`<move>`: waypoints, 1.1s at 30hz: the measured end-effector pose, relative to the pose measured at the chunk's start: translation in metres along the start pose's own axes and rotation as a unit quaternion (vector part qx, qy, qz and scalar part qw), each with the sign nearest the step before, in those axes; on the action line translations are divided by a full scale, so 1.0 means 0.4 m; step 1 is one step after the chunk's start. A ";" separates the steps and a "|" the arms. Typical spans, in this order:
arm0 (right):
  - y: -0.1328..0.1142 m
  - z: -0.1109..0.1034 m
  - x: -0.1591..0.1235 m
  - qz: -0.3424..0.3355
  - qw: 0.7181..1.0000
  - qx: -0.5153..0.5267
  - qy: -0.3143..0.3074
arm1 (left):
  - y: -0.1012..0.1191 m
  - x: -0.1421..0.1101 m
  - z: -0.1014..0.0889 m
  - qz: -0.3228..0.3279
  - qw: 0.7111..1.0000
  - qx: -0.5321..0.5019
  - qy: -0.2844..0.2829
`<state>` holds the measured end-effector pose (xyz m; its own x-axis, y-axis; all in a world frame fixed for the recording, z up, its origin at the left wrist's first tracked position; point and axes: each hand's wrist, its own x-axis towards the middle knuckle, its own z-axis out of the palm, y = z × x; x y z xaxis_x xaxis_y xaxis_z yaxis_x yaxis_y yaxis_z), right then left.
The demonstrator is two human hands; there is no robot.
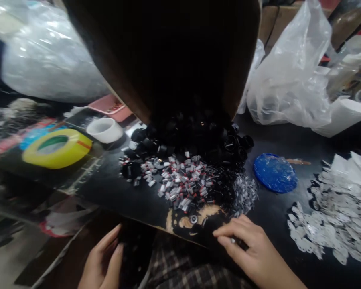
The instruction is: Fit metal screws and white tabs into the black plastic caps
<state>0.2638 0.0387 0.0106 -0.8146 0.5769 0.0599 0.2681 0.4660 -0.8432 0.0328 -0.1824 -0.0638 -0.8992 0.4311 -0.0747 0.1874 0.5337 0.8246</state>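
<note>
My left hand (104, 261) hovers off the front edge of the table, thumb and fingers apart, with nothing visible between them. At the table edge, my right hand (249, 245) is closed in a pinch. A small pale tip shows between its thumb and fingers, but I cannot make out the thing. Just left of it a small round black part with a light ring (193, 219) sits on a worn patch. Behind lie a heap of small silvery cylinders with red ends (183, 180), a pile of thin grey pins (245, 192) and many black round parts (228, 146).
A large dark container (174, 52) opens toward the heap. On the left are a yellow tape roll (75, 154), a white roll (105, 130) and a pink tray (124, 113). To the right lie a blue lid (273, 172), flat metal pieces (327, 224) and a plastic bag (289, 88).
</note>
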 end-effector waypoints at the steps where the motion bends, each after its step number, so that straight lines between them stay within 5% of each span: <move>1: -0.001 0.008 0.005 -0.013 1.000 -0.010 -0.016 | 0.040 0.034 0.005 0.061 0.998 0.021 -0.001; 4: -0.011 0.020 0.010 -0.041 0.997 -0.045 -0.039 | 0.153 0.172 0.039 0.224 0.972 0.058 0.048; 9: -0.006 0.017 -0.009 -0.050 0.997 -0.056 -0.026 | 0.206 0.340 0.084 0.238 0.967 0.047 0.073; 11: -0.002 0.020 -0.013 -0.031 0.998 -0.042 -0.022 | 0.207 0.316 0.098 0.242 0.967 0.022 0.082; 14: -0.011 0.022 0.005 0.036 0.999 0.023 0.003 | 0.219 0.193 0.121 0.271 0.961 -0.029 0.040; 15: -0.018 0.021 0.017 0.060 0.997 0.052 0.008 | 0.226 0.141 0.131 0.293 0.955 -0.051 -0.010; 17: -0.033 0.017 0.044 0.095 0.991 0.095 0.000 | 0.240 0.043 0.152 0.345 0.909 -0.116 -0.201; 19: -0.045 0.013 0.067 0.114 0.989 0.093 -0.009 | 0.251 -0.029 0.175 0.302 0.894 -0.167 -0.285; 22: -0.052 0.011 0.078 0.131 0.989 0.070 0.016 | 0.259 -0.082 0.210 0.109 0.922 -0.241 -0.284; 26: -0.045 0.012 0.065 0.136 0.988 0.065 0.021 | 0.256 -0.089 0.234 -0.108 0.863 -0.361 -0.336; 29: -0.033 0.008 0.077 0.109 0.994 0.022 -0.002 | 0.254 -0.078 0.233 -0.173 0.842 -0.412 -0.302; 33: -0.017 0.006 0.154 0.044 0.967 -0.246 0.046 | 0.285 -0.050 0.235 -0.195 0.815 -0.487 -0.246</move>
<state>0.2107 0.0694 0.0188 -0.7346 0.6754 0.0649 0.5654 0.6622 -0.4917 0.1093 -0.0617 -0.0209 -0.5031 0.7340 -0.4563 -0.6926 -0.0266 0.7208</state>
